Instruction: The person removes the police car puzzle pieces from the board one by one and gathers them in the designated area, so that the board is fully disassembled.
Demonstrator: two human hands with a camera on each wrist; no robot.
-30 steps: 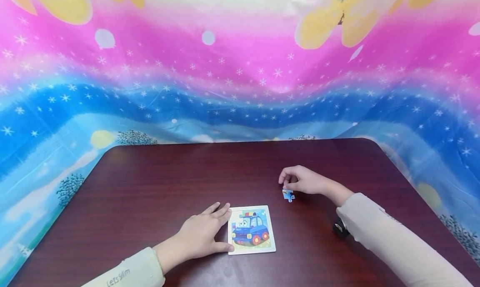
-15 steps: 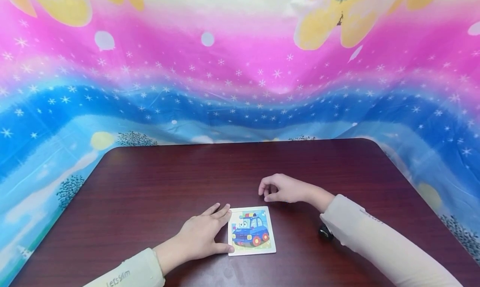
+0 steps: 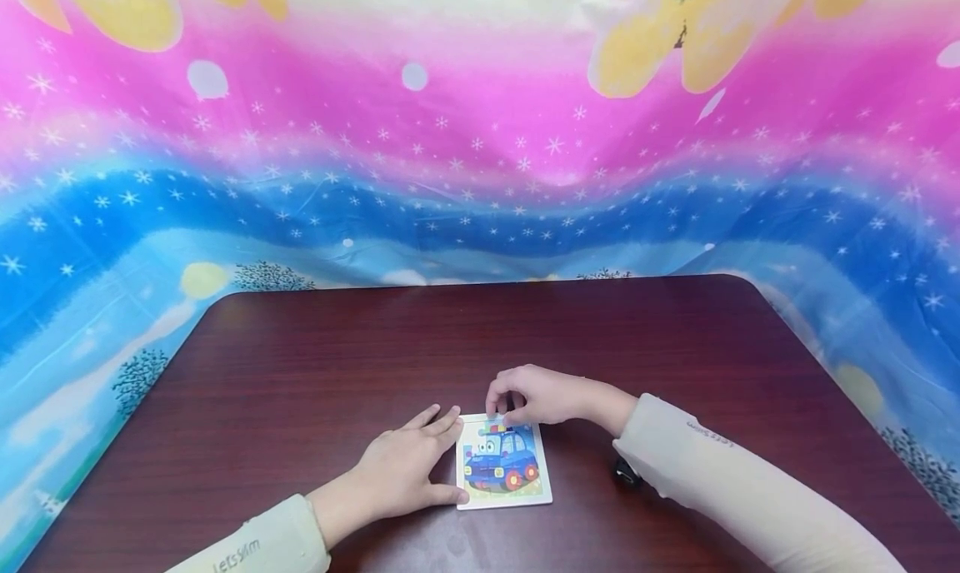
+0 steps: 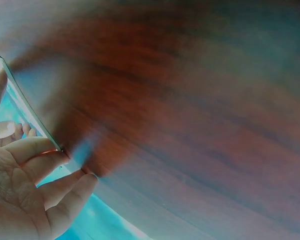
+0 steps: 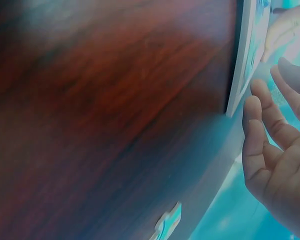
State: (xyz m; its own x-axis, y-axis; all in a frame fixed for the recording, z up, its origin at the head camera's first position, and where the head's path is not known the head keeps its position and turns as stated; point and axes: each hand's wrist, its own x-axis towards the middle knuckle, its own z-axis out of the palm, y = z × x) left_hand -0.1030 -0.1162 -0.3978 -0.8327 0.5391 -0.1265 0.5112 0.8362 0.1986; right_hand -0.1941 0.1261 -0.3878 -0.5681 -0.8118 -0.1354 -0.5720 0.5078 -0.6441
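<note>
A square tray puzzle [image 3: 504, 500] with a white frame and a blue cartoon car picture lies flat on the dark table. My left hand [image 3: 397, 473] rests beside it, fingers spread, with thumb and fingertips at its left edge. Its extended fingers [image 4: 72, 197] also show in the left wrist view. Over the far edge of the puzzle, my right hand [image 3: 543, 394] has bent fingers and thumb pinching a small puzzle piece, almost wholly hidden by the fingertips. In the right wrist view the bent fingers [image 5: 255, 145] come close to the frame's edge.
A loose puzzle piece [image 5: 170, 220] lies on the dark red-brown table [image 3: 360, 340], beneath the right wrist and hidden in the head view. A colourful cloth [image 3: 480, 165] hangs behind the table. A black object [image 3: 625, 471] shows at the right cuff.
My right hand has moved left and nearer, from above the loose piece to the puzzle's far edge. The loose piece has become covered by the right arm. My left hand stays put.
</note>
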